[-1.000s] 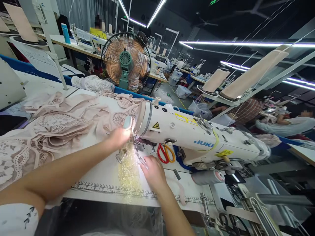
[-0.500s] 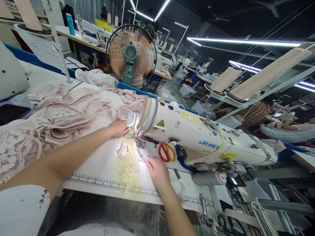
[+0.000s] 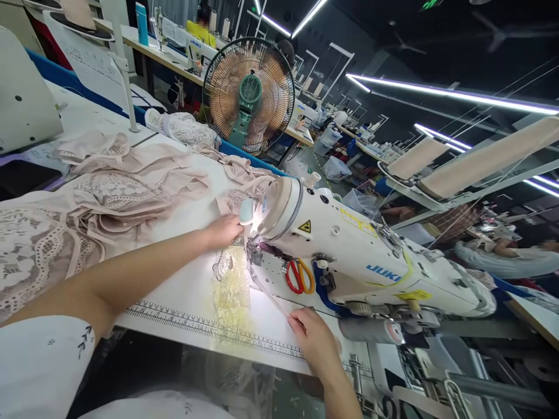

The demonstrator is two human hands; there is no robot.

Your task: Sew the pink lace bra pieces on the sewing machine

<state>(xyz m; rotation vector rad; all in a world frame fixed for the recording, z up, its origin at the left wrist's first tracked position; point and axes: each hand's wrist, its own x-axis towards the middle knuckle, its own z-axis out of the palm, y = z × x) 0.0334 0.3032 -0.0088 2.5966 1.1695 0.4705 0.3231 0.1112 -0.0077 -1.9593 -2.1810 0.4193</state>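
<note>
The white sewing table (image 3: 174,294) ended at a near edge marked by a printed ruler strip (image 3: 209,329); beyond that edge sat dark space and the person's lap. The JUKI sewing machine (image 3: 358,256) closed off the right half of the table, its head overhanging the needle area (image 3: 252,251). Pale pink lace garments (image 3: 109,192) were heaped across the left and far side, leaving a bare white patch between the heap and the machine. A green pedestal fan (image 3: 250,93) stood past the far edge.

The left hand (image 3: 225,230) rested on the table just beside the machine head, fingers curled loosely; whether it pinched anything could not be told. The right hand (image 3: 315,340) lay near the front edge, fingertips closed on the end of a narrow, translucent strip (image 3: 268,294). That strip ran taut and diagonal from the needle area down to the right hand, lying over the table. A yellowish, sheer lace piece (image 3: 230,285) lay flat under the machine lamp, between the two hands. Red-and-yellow scissors (image 3: 297,275) hung against the machine body.
</note>
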